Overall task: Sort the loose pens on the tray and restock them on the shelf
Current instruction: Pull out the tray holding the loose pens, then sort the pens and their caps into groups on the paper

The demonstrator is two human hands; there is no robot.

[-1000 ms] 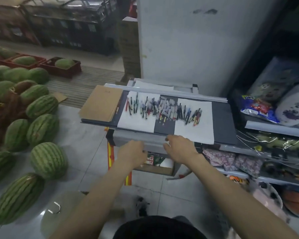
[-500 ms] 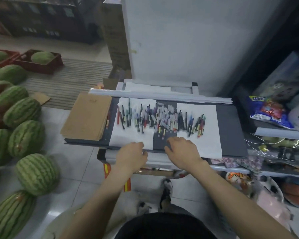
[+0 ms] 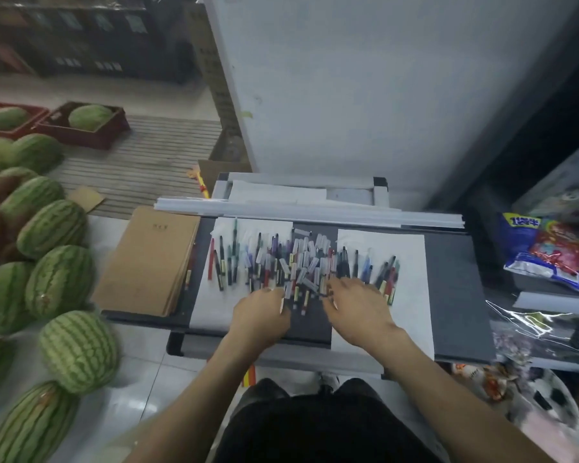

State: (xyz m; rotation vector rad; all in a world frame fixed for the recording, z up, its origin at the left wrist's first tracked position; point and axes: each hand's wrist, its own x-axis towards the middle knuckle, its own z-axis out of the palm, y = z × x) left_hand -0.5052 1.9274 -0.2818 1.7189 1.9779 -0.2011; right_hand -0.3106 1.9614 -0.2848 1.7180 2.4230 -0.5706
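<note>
Your pens [image 3: 298,262], slim plastic barrels, are lying jumbled across white paper sheets [image 3: 398,248] on the flat dark tray [image 3: 448,289]. Your right hand [image 3: 358,312] is spreading loose fingers over their near ends, holding nothing; your left hand [image 3: 261,315] is curling at the pile's edge, its grip too blurred to tell. Print on the brown card stack [image 3: 147,262] is blurring unreadably.

Bare tray [image 3: 448,282] lies open right of the pens [image 3: 298,262]; a brown notebook stack [image 3: 147,259] blocks the left end.
</note>
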